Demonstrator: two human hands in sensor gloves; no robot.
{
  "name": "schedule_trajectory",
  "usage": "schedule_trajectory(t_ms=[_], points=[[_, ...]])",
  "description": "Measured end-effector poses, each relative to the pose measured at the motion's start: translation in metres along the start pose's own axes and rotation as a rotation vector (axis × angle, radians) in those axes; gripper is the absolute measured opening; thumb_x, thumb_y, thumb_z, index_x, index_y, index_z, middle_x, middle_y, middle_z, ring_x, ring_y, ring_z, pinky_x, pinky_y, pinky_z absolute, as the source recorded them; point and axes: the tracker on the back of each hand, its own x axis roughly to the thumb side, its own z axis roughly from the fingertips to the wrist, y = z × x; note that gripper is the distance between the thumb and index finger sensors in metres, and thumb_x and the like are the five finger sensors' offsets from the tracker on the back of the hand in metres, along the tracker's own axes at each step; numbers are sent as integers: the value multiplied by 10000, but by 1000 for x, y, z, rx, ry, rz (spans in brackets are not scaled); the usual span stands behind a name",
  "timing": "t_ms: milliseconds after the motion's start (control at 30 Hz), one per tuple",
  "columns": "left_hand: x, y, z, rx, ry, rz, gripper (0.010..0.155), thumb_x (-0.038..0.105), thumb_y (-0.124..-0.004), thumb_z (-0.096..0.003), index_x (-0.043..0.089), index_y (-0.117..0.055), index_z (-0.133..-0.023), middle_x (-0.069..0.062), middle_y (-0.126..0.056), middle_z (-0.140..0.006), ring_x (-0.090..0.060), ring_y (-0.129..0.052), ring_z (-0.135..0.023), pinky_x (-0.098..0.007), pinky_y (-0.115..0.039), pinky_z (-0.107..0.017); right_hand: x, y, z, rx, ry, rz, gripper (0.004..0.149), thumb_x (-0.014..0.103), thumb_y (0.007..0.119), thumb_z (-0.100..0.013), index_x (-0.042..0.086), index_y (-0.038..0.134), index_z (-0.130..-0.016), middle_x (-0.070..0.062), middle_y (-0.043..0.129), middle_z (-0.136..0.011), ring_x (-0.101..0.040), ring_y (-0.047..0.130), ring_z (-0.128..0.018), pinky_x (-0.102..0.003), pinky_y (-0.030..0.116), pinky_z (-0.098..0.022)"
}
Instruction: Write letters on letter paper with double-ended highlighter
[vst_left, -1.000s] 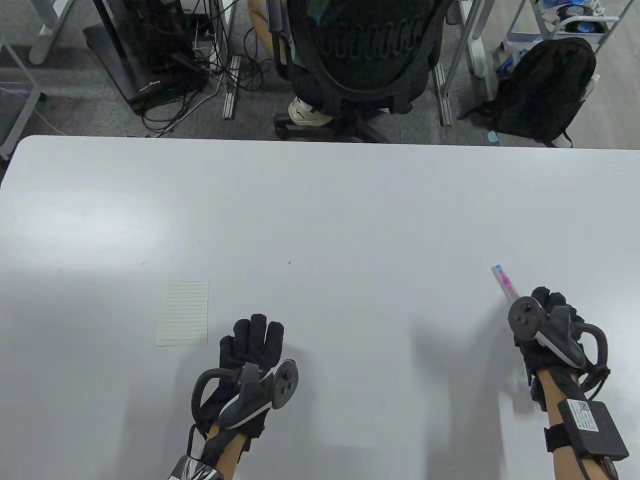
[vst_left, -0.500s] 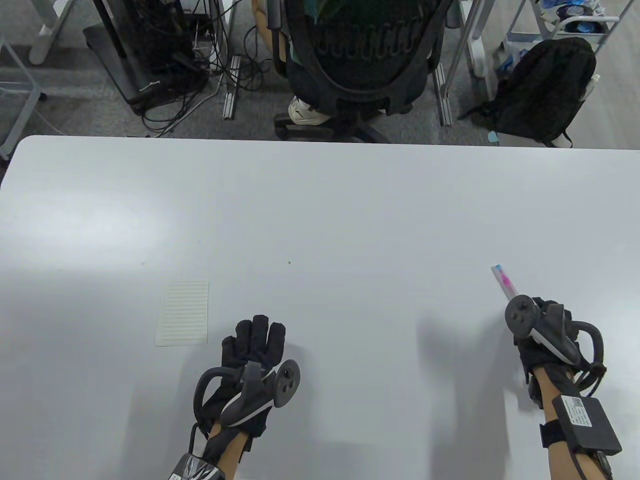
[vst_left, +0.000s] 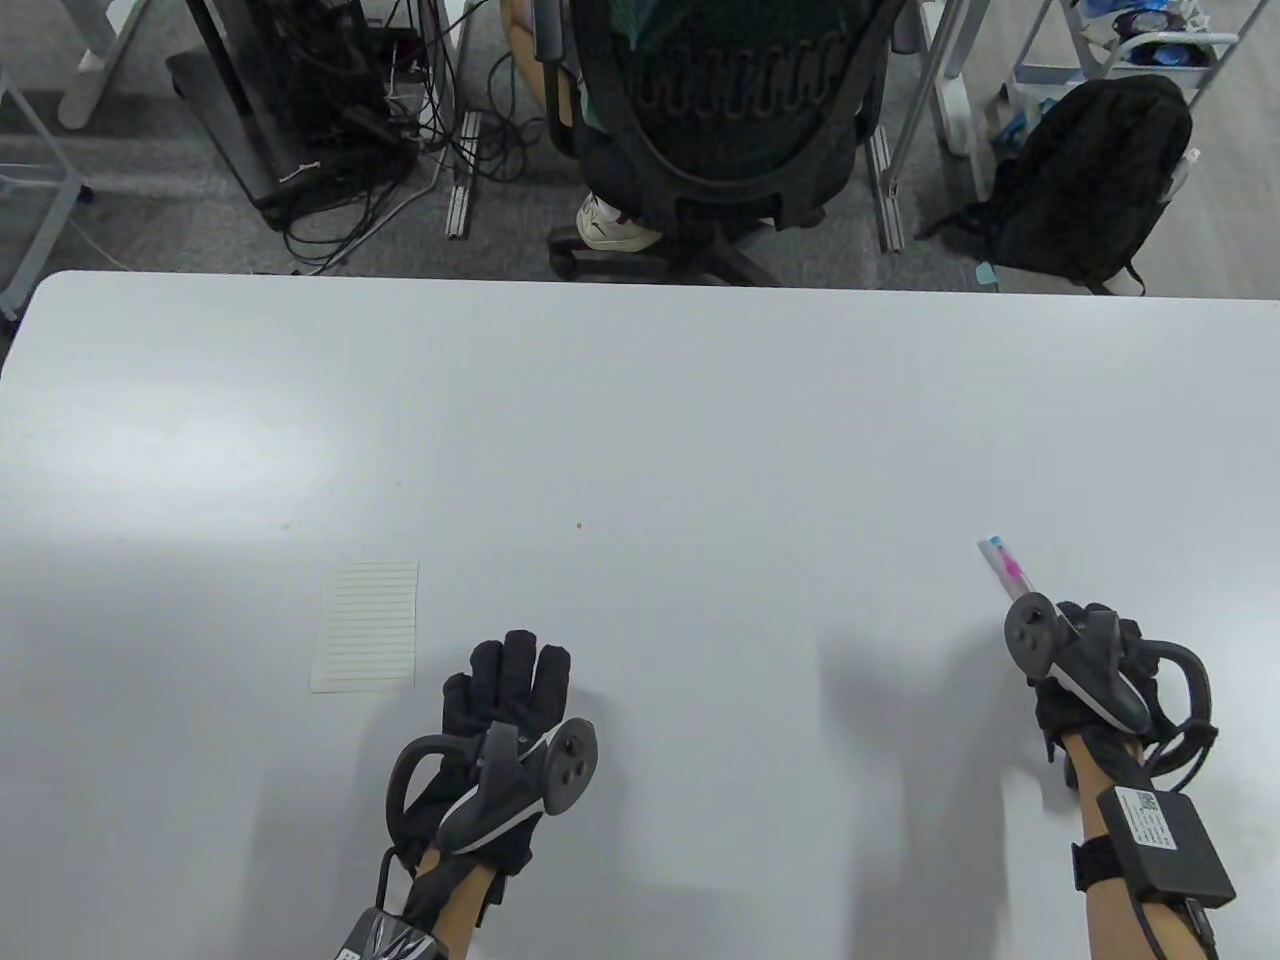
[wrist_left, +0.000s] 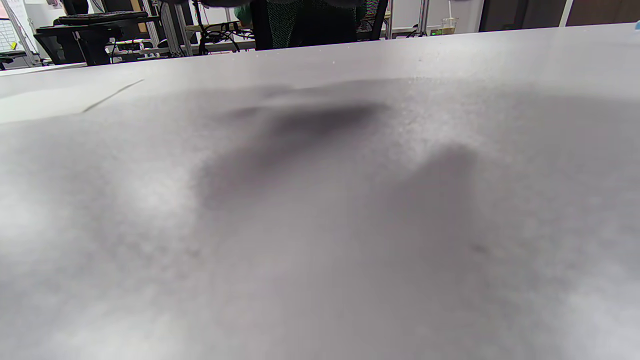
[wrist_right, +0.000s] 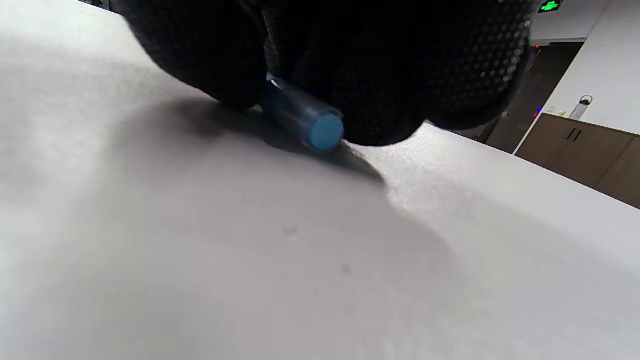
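A small lined sheet of letter paper (vst_left: 366, 625) lies flat on the white table (vst_left: 640, 420), left of centre. My left hand (vst_left: 508, 678) rests flat just right of the paper, fingers straight and holding nothing. At the right, my right hand (vst_left: 1092, 645) has its fingers curled round the double-ended highlighter (vst_left: 1005, 567). The pen's clear pink end sticks out beyond the tracker. In the right wrist view the gloved fingers (wrist_right: 400, 75) wrap the highlighter (wrist_right: 305, 120), whose blue end sits low against the table. The left wrist view shows the letter paper (wrist_left: 45, 102) at far left.
Past the table's far edge stand an office chair (vst_left: 720, 110) with a person's shoe beneath it, a tangle of cables (vst_left: 370, 150) and a black backpack (vst_left: 1095, 180). A wide stretch of tabletop lies between the paper and the highlighter.
My right hand has drawn slightly left and nearer, its fingers curling tighter round the highlighter, which has shifted a little with it. The left hand and the paper have not moved.
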Motion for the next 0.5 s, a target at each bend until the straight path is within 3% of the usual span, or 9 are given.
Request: schedule_trajectory(t_ms=[300, 500], points=[[1, 0, 1, 7, -9, 17, 738, 541, -497, -600, 157, -316, -1204, -205, -255, -1255, -502, -358, -1146, -671, -440, -799, 12, -21, 25, -74, -72, -46, 494, 352, 788, -508, 16, 815, -870, -246, 889, -775, -423, 913, -612, -577, 816, -478], [5, 1, 1, 15, -28, 25, 744, 542, -495, -601, 158, -294, -1205, -206, -252, -1255, -501, -359, -1147, -670, -441, -801, 46, -47, 54, -162, -195, -68, 487, 352, 787, -509, 38, 810, -881, -234, 879, -815, -443, 891, -673, -604, 785, -523]])
